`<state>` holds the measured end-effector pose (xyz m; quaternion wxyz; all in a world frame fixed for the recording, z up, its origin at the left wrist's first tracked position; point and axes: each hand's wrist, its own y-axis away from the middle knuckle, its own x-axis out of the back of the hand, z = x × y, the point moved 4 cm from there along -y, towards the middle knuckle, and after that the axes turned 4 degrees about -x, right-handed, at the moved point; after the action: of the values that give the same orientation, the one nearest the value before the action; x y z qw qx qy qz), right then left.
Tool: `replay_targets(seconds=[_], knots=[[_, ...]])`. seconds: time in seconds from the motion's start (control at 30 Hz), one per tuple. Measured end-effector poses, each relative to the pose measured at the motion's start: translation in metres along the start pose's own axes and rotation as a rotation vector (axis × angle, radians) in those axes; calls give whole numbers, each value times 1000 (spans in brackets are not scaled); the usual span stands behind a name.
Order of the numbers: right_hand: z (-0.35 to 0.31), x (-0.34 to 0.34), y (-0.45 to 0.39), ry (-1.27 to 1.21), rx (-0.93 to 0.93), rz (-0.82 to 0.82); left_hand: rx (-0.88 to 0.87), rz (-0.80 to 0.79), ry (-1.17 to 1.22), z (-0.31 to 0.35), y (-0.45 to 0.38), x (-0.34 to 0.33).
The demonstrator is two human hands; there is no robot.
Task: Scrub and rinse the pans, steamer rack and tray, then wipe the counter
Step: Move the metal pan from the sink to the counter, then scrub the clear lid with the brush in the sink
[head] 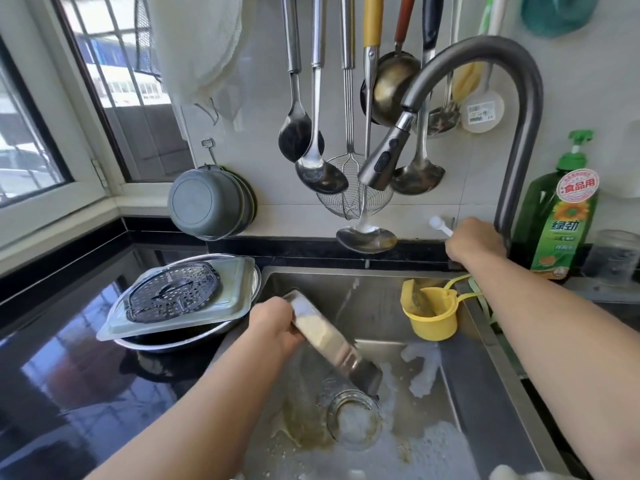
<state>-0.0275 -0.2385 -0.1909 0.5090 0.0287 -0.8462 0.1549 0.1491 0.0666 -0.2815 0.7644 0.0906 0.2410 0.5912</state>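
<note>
My left hand [275, 325] grips one end of a rectangular steel pan [332, 341], held tilted over the steel sink [485, 393] with soapy residue on it. My right hand [472, 242] rests at the base of the grey faucet [512, 140], closed around its white-tipped handle. The spray head [382, 161] points down and left, and a thin stream of water falls from it. On the black counter to the left, a perforated steamer rack [173, 292] lies on a pale tray [228, 282], stacked over a round steel pan [166, 342].
Foam and yellowish scum cover the sink floor around the drain strainer [353, 420]. A yellow cup [431, 313] hangs inside the sink's right rim. A green dish soap bottle [557, 216] stands behind. Ladles and a wire skimmer hang on the wall; grey bowls [207, 202] hang left.
</note>
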Motion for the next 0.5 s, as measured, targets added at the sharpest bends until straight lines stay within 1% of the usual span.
replay_targets(seconds=[0.13, 0.33, 0.43, 0.5], knots=[[14, 3, 22, -31, 41, -5, 3, -14, -104, -18, 18, 27], [50, 15, 92, -109, 156, -119, -41, -12, -134, -26, 33, 36], [51, 17, 129, -110, 215, -247, -66, -21, -107, -28, 41, 40], [46, 17, 154, -135, 235, -326, -39, -28, -55, -32, 46, 43]])
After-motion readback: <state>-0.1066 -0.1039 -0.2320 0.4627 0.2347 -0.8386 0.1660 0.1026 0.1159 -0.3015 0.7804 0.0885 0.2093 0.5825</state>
